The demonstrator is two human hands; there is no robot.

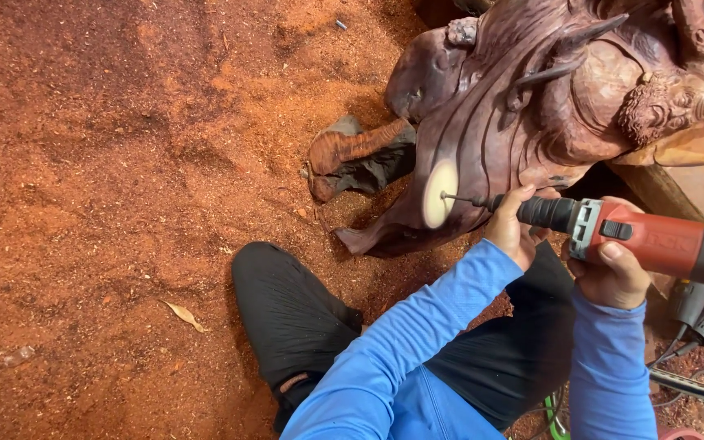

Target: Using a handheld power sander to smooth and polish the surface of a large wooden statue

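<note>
A large carved wooden sculpture (547,90) of dark reddish-brown wood is seen at the upper right, its surface smooth and glossy on the broad curved flank, ridged and knotted where a bearded figure and horn-like spikes are cut into it. A pale, round polishing disc (439,194), soft and felt-like in look, is pressed flat against the lower edge of that flank, carried on a thin metal shaft. The shaft runs into a red and black die grinder (641,240), cylindrical, with a ribbed black collar and a grey metal neck.

The collar, just right of the disc, is wrapped by the left hand (513,232), fingers curled closed around it. The red body, further right of the sculpture's lower edge, is clasped from below by the right hand (613,273), the thumb laid on top near a black switch. Both arms are covered in blue sleeves.

Below the sculpture, a bent leg in black trousers (295,314) is rested on the ground. A striped offcut of wood (356,155) lies touching the sculpture's left edge. To the left of the sculpture, loose red-orange sawdust (99,163) is spread widely, broken only by a dry leaf (183,315). At the lower right of the sculpture, cables and grey tool parts (702,314) are crowded close together.
</note>
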